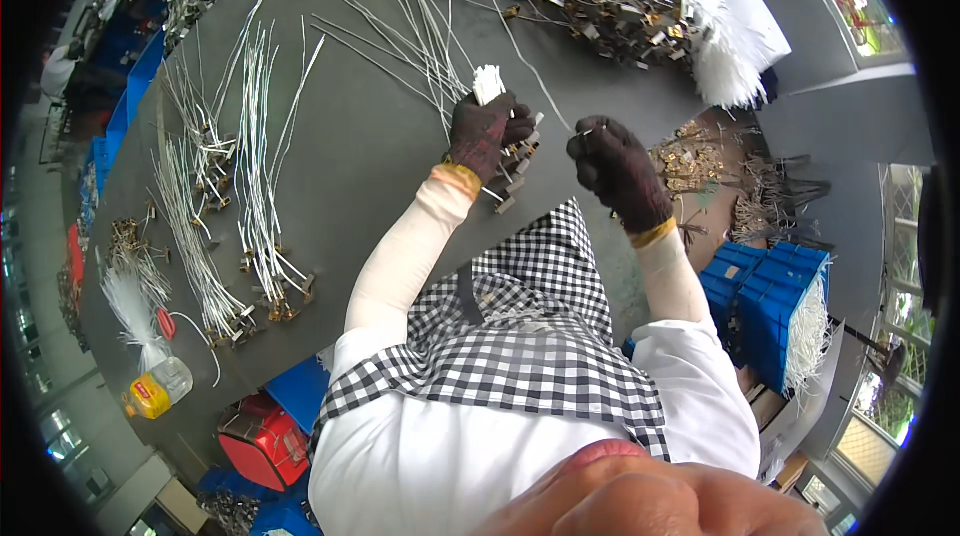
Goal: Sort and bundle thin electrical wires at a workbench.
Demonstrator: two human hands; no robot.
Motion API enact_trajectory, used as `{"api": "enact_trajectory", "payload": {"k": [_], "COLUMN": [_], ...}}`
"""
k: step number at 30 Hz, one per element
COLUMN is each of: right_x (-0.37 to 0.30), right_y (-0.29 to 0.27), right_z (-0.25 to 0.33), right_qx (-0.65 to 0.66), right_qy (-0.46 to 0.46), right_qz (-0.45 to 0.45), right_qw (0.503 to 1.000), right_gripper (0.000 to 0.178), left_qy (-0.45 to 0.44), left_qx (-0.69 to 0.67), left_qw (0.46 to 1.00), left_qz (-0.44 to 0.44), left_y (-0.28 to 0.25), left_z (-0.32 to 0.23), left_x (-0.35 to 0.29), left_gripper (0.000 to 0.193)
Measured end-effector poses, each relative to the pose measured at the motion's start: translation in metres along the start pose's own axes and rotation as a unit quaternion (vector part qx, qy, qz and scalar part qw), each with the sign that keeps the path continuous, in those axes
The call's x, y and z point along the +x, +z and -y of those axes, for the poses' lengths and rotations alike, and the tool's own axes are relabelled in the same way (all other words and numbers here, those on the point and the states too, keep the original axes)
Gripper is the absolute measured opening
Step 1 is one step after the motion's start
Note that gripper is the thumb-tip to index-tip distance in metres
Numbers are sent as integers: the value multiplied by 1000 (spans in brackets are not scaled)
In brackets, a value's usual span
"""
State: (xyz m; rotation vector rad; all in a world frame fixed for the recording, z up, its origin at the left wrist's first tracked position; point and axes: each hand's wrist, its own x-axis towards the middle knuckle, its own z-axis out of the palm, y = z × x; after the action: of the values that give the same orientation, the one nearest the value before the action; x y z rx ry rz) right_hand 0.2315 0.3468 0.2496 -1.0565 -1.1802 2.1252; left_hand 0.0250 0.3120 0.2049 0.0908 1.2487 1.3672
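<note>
My left hand (483,134), in a dark glove, is closed round a bundle of white wires (488,84) whose pale ends stick up above the fingers. Small metal end pieces (515,164) hang out below that hand. To the right, my right hand (612,161), gloved alike, is closed with its fingertips together. One thin white wire (535,76) runs down from the far pile to its fingers, and it seems to be pinched there. Loose white wires (425,46) lie fanned on the grey table (375,171) just beyond my left hand.
A large pile of white wires with metal ends (640,21) covers the far right. Several sorted bundles (262,176) lie at the left, near a bottle with a yellow label (160,388). Blue crates (765,301) stand at the right, a red box (262,441) below the table's left edge.
</note>
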Motion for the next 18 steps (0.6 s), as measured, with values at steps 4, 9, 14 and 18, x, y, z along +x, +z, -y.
{"api": "enact_trajectory", "payload": {"k": [4, 9, 14, 18], "right_x": [-48, -86, -114, -159], "right_y": [9, 2, -33, -82], "right_z": [-23, -49, -114, -137], "right_qx": [54, -48, -248, -81], "right_qy": [-4, -32, -220, -70], "right_qz": [0, 9, 36, -12], "right_qw": [999, 998, 943, 994], "right_gripper": [24, 19, 18, 19], "left_qy": [48, 36, 376, 368], "left_qx": [-49, -110, 418, 175], "left_qw": [997, 993, 819, 908], "left_qz": [38, 26, 111, 98], "left_y": [13, 22, 5, 6], "left_z": [28, 54, 83, 100], "left_x": [0, -1, -2, 11], "left_gripper": [21, 13, 15, 25]}}
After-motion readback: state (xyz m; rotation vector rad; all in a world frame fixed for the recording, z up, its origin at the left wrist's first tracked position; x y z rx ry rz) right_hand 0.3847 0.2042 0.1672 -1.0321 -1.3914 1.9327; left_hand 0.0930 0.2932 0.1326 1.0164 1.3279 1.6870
